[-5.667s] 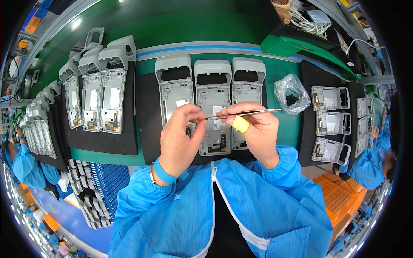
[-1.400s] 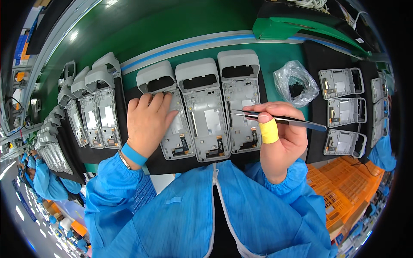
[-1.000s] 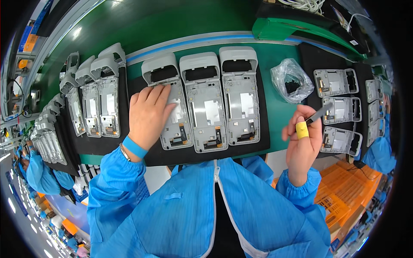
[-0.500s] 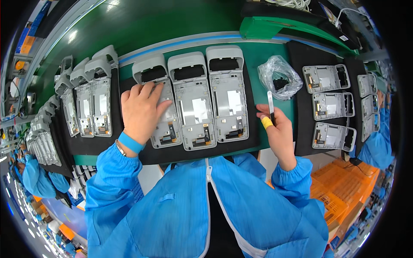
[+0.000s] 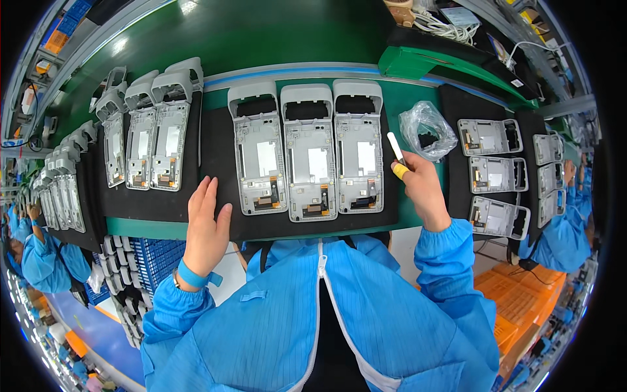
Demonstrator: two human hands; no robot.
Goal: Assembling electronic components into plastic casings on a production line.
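Note:
Three grey device housings (image 5: 309, 134) stand side by side on a black mat (image 5: 219, 140), each with a hollow raised frame at its far end and ribbon parts at the near end. My left hand (image 5: 208, 228) is open, fingers stretched out, at the mat's near left edge, just left of the leftmost housing (image 5: 260, 127) and apart from it. Between its fingers my right hand (image 5: 423, 193) grips a slim tool (image 5: 394, 145) with a pale rounded end pointing away from me. Yellow tape (image 5: 400, 171) wraps one finger. The tool's lower part is hidden by the hand.
A clear plastic bag (image 5: 428, 127) with small black pieces lies beyond my right hand. More housings sit on mats at left (image 5: 140, 147) and right (image 5: 490, 137). A green shelf (image 5: 418, 65) borders the far right. Orange crates (image 5: 516, 294) and other people's blue sleeves (image 5: 562, 228) are further out.
My left hand has come off the leftmost housing and drawn back toward me, its fingers straightened. My right hand still holds the slim tool, which now tilts left. The view has shifted slightly.

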